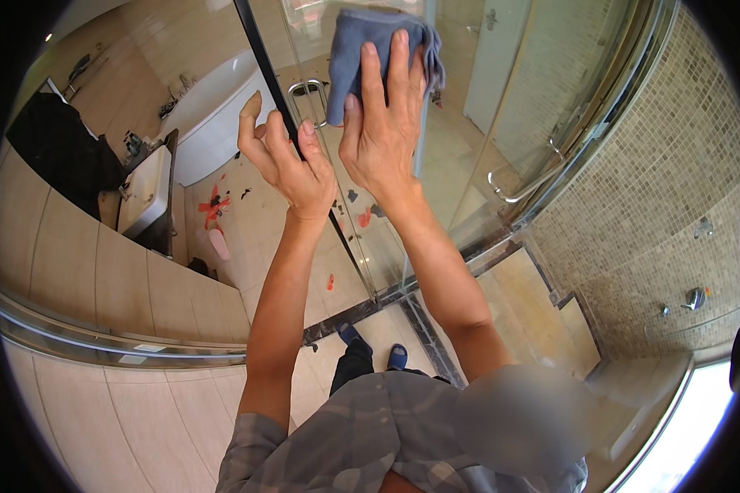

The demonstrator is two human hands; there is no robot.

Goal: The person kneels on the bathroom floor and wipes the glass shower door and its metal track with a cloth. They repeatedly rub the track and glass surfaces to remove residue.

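A folded blue-grey cloth (349, 57) lies flat against the glass door (460, 164) at the top middle. My right hand (384, 123) presses on it with fingers stretched upward, and folds of cloth show past the fingertips. To the left, my left hand (292, 168) is raised by the black edge strip (265, 66) of the glass, fingers apart and loosely bent. The strip runs between its thumb and fingers; whether they touch it I cannot tell. A metal door handle (307, 85) sits between the two hands.
A white bathtub (222, 107) and a washbasin (144, 193) stand to the left. Red scraps (214, 205) and a pink slipper-like item (219, 245) lie on the floor. On the right are another handle (514, 197) and a mosaic wall (649, 164). A dark sill (337, 324) crosses before my feet.
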